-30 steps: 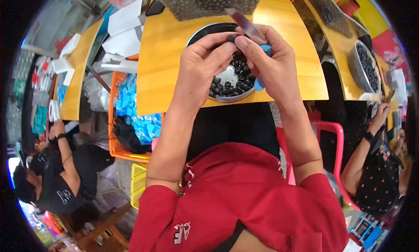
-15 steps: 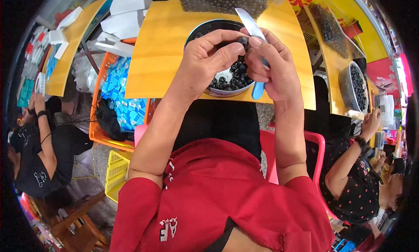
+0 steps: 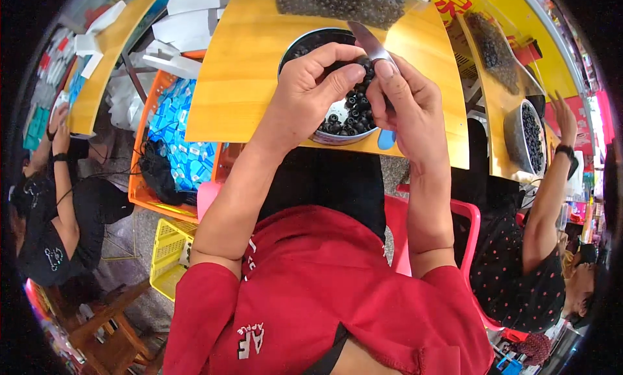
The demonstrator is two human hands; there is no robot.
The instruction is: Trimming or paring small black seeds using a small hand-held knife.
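Note:
My right hand point(image 3: 409, 102) is closed around a knife point(image 3: 370, 41), its blade pointing up and away and its blue handle end showing below the fingers. Thumb and fingers of my left hand point(image 3: 315, 86) pinch a small black round piece point(image 3: 365, 64), close against the right fingertips and the blade. The fingers partly cover the piece. Both hands are over a round tub point(image 3: 344, 140) at the table's near edge. Inside it lie several small black ring-like pieces point(image 3: 354, 115) with holes in their middles.
On the wooden table point(image 3: 227, 83), a clear bin point(image 3: 337, 5) of black pieces stands at the back. An orange crate point(image 3: 139, 161) of blue packets and a yellow basket point(image 3: 165, 258) are at left. People sit at both sides; another tub point(image 3: 519, 138) stands on the right-hand table.
The knife blade has turned and looks darker, and less of its handle shows below my right hand. My left hand keeps its pinch. The person at right has raised an arm.

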